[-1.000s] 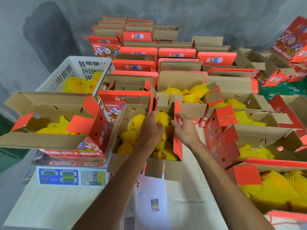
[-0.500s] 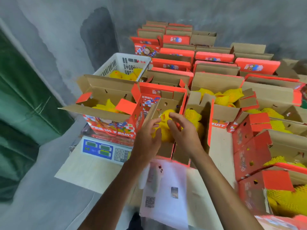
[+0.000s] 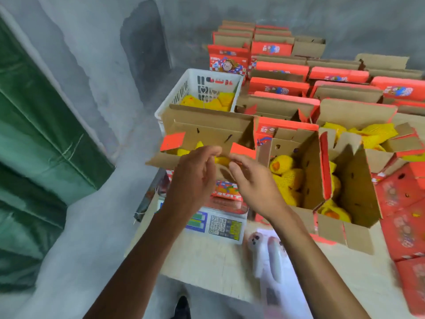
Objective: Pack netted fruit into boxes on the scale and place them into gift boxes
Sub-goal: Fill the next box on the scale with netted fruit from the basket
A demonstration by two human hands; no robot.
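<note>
Midway through, my left hand [image 3: 195, 178] and right hand [image 3: 255, 183] hover, fingers loose and empty, before the part-filled red-and-brown cardboard box [image 3: 207, 132] on the white digital scale [image 3: 220, 224]; yellow-netted fruit [image 3: 285, 178] fills neighbouring boxes, others behind await.

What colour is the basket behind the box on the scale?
White basket, seen in the head view.

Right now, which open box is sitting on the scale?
The leftmost open box, just in front of the white basket; it alone rests on the scale. The others stand on the table.
</note>
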